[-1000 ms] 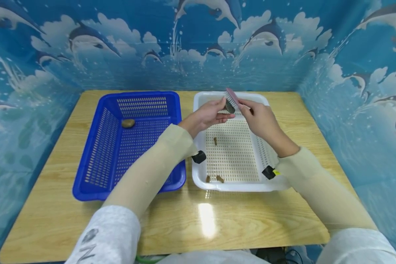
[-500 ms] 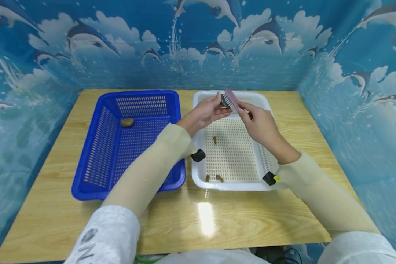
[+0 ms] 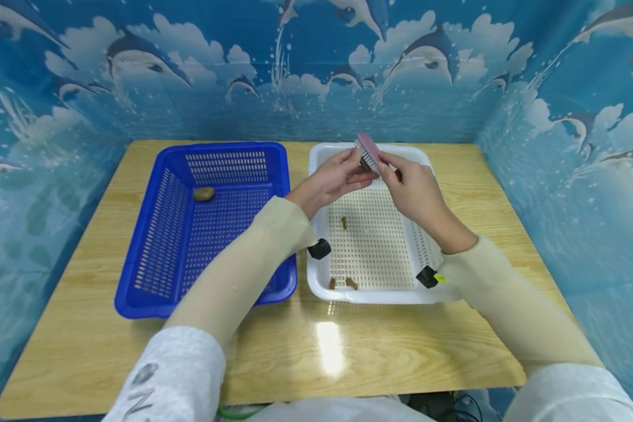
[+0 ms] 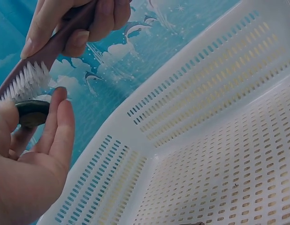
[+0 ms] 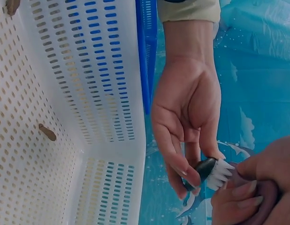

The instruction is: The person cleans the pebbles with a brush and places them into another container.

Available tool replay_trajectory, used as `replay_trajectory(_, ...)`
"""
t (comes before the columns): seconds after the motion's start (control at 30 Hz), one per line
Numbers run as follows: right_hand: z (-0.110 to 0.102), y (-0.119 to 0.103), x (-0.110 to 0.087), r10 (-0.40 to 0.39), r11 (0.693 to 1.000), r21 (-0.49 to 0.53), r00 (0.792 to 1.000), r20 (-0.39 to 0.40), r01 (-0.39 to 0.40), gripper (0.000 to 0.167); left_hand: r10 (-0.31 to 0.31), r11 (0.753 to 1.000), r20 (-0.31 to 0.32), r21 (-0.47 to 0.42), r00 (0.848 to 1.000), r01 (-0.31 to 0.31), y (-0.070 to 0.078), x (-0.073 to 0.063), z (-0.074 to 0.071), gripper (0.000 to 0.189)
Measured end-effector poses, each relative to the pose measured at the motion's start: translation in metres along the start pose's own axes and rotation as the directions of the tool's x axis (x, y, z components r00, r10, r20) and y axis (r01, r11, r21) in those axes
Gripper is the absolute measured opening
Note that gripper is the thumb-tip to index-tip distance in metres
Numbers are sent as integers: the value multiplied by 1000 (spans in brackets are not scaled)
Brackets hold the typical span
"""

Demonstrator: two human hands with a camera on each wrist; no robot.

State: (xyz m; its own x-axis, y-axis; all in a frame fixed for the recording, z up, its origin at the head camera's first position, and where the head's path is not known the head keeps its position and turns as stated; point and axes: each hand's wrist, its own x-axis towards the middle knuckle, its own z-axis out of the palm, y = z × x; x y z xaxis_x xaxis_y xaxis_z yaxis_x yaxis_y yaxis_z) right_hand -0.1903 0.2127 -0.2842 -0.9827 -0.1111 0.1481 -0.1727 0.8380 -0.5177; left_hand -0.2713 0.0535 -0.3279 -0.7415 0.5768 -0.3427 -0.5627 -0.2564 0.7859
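Observation:
Over the far end of the white basket [image 3: 380, 297], my left hand [image 3: 333, 180] pinches a small dark stone [image 4: 33, 112] between thumb and fingers. The right hand [image 3: 418, 190] grips a pink brush [image 3: 368, 151] by its handle. White bristles [image 4: 30, 80] face the stone and touch its upper side in the left wrist view. The right wrist view shows the dark stone [image 5: 201, 171] against the bristle tips. From the head, the brush and fingers hide most of the stone.
Several small brown pieces, one near the middle [image 3: 344, 223], lie on the white basket's floor. Left of it stands a blue basket [image 3: 137, 310] holding one brown stone [image 3: 204, 194]. Both rest on a wooden table [image 3: 401, 357], with a dolphin-print curtain [image 3: 295, 111] behind.
The brush has shifted slightly to and fro against the stone and now sits a little higher. Both hands stay over the far end of the white basket, still holding brush and stone.

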Motion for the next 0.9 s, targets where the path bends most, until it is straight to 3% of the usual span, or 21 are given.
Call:
replay_trajectory(0.13, -2, 1, 4, 14, 1000, -5, 1000, 3, -14, 44, -12, 1000, 27, 19, 1000, 11, 0, -1, -1, 50)
replay_trajectory(0.4, -2, 6, 6, 35, 999, -16, 999, 6, -35, 44, -13, 997, 23, 73, 1000, 12, 1, -3, -2, 51)
replay_trajectory(0.9, 2, -2, -4, 26, 1000, -4, 999, 22, -26, 44, 25, 998, -80, 61, 996, -20, -2, 2, -4, 52)
